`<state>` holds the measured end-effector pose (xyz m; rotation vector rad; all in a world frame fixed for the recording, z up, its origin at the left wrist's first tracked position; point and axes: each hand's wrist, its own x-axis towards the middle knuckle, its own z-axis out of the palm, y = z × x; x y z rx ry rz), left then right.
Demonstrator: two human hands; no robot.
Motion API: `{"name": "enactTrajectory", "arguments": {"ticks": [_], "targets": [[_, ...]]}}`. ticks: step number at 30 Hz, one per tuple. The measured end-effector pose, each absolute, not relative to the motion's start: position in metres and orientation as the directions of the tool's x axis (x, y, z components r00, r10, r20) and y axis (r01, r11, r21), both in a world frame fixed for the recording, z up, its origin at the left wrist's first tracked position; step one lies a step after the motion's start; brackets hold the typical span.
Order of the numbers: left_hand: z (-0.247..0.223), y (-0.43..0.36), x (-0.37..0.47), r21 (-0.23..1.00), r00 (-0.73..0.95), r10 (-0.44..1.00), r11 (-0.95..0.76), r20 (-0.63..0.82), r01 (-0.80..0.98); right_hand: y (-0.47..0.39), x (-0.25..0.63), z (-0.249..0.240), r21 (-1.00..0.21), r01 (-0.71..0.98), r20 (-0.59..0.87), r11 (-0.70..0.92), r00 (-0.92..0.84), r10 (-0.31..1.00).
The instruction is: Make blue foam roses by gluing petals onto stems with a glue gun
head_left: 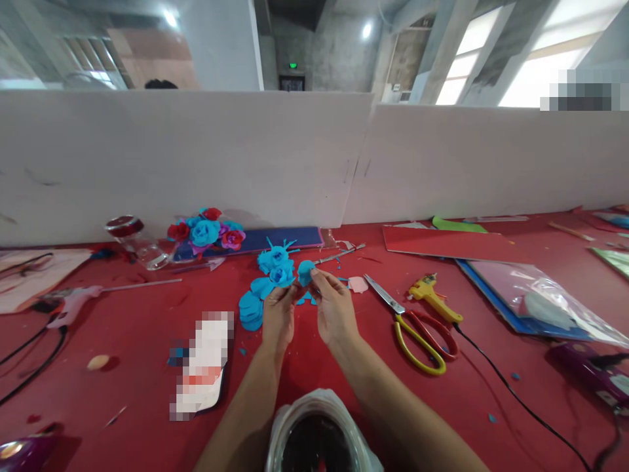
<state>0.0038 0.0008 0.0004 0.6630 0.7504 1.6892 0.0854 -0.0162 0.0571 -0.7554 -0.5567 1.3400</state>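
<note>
- A white glue gun (73, 303) lies far out at 9 o'clock.
- A bouquet (206, 233) sits at 11 o'clock by the wall.
- Your left hand (278, 313) pinches a blue paper flower (282, 274) at 12 o'clock.
- Your right hand (335, 307) pinches a blue petal (305, 270) touching that flower.
- Scissors (415, 328) lie at 3 o'clock, a yellow glue gun (432, 296) just beyond.

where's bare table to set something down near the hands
Bare red table lies between the white glue gun and the blue petals. It is crowded around the scissors and yellow glue gun.
</note>
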Motion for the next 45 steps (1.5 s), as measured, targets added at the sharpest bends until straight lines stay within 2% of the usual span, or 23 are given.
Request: {"name": "enactTrajectory", "arguments": {"ticks": [8, 32, 45], "targets": [[0.0012, -0.0016, 0.0031, 0.775, -0.172, 0.979, -0.189, 0.106, -0.603, -0.0176, 0.0838, 0.0555, -0.807, -0.581, 0.016, 0.104, 0.156, 0.988], [-0.0052, 0.0003, -0.0024, 0.808, -0.182, 0.977, -0.195, 0.111, -0.556, -0.0233, 0.0785, 0.0561, -0.846, -0.523, 0.021, 0.104, 0.163, 0.986], [-0.0022, -0.0011, -0.0047, 0.860, -0.197, 0.971, -0.214, 0.136, -0.464, -0.0235, 0.0778, 0.0565, -0.857, -0.507, 0.005, 0.091, 0.169, 0.986]]}}
